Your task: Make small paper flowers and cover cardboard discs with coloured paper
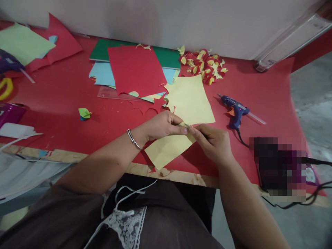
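My left hand [166,125] pinches a small piece of yellow paper [183,124] between thumb and fingers. My right hand [214,141] is closed, its thumb and fingertips meeting the left fingers at this piece. A thin greyish sliver shows between the fingertips, too small to name. What the right fingers hold is mostly hidden. Below both hands lies a pale yellow paper sheet [166,150], partly covered by them. A larger yellow sheet [192,98] with a scalloped left edge lies just beyond the hands.
Past the sheets sits a heap of red and yellow paper pieces [204,65]. A red sheet [137,71] tops stacked papers. At right is a blue glue gun [236,110] with its cord. A small green and blue paper piece [84,113] and yellow scissor handles [6,89] are left.
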The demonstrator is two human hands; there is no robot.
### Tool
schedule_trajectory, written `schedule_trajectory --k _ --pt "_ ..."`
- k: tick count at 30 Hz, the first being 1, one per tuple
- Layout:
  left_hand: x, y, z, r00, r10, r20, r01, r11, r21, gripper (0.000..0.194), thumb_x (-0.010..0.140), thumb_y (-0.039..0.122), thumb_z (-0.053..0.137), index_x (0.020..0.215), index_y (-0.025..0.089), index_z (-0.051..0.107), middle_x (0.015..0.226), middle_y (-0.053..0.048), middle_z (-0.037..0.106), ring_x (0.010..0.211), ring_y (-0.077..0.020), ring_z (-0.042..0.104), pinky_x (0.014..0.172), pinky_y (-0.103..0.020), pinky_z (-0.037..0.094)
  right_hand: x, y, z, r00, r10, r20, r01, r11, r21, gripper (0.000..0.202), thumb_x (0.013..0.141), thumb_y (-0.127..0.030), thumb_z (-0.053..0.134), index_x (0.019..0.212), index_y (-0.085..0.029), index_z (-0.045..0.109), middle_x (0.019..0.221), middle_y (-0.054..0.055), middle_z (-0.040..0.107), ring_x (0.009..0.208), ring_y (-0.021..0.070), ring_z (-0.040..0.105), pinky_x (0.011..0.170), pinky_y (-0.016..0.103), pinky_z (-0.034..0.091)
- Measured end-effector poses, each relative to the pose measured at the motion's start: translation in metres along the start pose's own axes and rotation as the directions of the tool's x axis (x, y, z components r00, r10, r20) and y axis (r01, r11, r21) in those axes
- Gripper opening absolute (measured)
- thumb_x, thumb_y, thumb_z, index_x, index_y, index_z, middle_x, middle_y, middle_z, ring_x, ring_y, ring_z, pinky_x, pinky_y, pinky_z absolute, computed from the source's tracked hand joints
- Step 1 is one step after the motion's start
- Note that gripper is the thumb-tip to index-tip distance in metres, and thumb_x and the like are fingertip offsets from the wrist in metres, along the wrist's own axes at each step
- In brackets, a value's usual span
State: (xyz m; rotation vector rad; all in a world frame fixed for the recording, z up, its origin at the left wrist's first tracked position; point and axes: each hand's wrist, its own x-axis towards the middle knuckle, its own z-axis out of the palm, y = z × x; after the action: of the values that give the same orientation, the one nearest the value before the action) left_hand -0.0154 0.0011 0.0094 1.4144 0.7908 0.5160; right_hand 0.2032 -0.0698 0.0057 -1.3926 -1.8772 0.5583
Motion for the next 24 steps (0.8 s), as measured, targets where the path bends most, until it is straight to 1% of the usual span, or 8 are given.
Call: schedule_trajectory --k 3,6,9,14,19,24 --pt "0.0005 -0.0018 -0.0015 0.997 -0.032 0.063 0.033 0.999 -0.021 0.023 0.083 0.036 0.085 0.078 0.014 0.081 0.065 0.001 0.059 0.063 -0.0102 0.048 0.06 -0.026 0.038 0.0002 -0.0002 0.0 1.0 0.002 0.008 -0.002 1.0 -0.006 0.052 0.106 -0.057 0.064 0.076 -0.016 0.077 0.059 -0.001 0.062 0.051 0.0087 0.049 0.05 0.024 0.034" --pt "0.0005 -0.0027 -0.0023 0.997 -0.035 0.074 0.037 0.999 -0.021 0.024 0.084 0.037 0.083 0.081 0.013 0.081 0.064 0.002 0.055 0.061 -0.0092 0.043 0.06 -0.026 0.032 -0.0002 0.0003 0.0003 1.0 0.004 0.006 -0.004 1.0 -0.01 0.053 0.106 -0.059 0.063 0.079 -0.016 0.079 0.059 0.0 0.062 0.051 0.0093 0.05 0.05 0.024 0.034" --pt "0.0009 -0.0029 -0.0023 0.996 -0.021 0.084 0.023 1.0 -0.015 0.026 0.084 0.038 0.084 0.078 0.013 0.08 0.065 0.002 0.055 0.062 -0.0092 0.043 0.061 -0.027 0.031 -0.0011 0.0018 0.0009 1.0 0.013 0.008 -0.013 1.0 -0.005 0.053 0.105 -0.061 0.063 0.081 -0.017 0.079 0.06 0.001 0.064 0.052 0.0101 0.051 0.05 0.025 0.035" --pt "0.0019 -0.003 -0.0014 0.996 -0.004 0.092 0.008 0.999 -0.041 0.026 0.083 0.037 0.084 0.081 0.012 0.081 0.068 0.002 0.058 0.066 -0.0091 0.044 0.063 -0.026 0.032 -0.0013 0.0022 0.0012 1.0 0.02 0.02 -0.019 1.0 -0.016 0.053 0.105 -0.061 0.063 0.08 -0.017 0.078 0.06 0.001 0.064 0.052 0.0102 0.052 0.051 0.025 0.035" --pt "0.0009 -0.002 -0.0008 0.995 -0.003 0.095 0.007 0.999 -0.047 0.031 0.079 0.042 0.089 0.08 0.013 0.081 0.071 0.002 0.059 0.068 -0.0094 0.045 0.063 -0.026 0.033 -0.0002 -0.0003 0.001 0.999 0.029 0.03 -0.029 1.0 -0.004 0.056 0.105 -0.064 0.062 0.077 -0.017 0.076 0.059 0.001 0.063 0.052 0.0101 0.05 0.05 0.025 0.035" --pt "0.001 -0.004 -0.0015 0.995 -0.013 0.101 0.013 1.0 0.004 0.039 0.079 0.049 0.089 0.072 0.014 0.073 0.067 0.003 0.052 0.066 -0.0105 0.043 0.063 -0.028 0.032 -0.0003 0.0004 0.0012 0.998 0.044 0.045 -0.044 0.999 -0.001 0.057 0.105 -0.065 0.061 0.078 -0.017 0.076 0.06 0.0 0.062 0.052 0.0102 0.05 0.051 0.025 0.035"
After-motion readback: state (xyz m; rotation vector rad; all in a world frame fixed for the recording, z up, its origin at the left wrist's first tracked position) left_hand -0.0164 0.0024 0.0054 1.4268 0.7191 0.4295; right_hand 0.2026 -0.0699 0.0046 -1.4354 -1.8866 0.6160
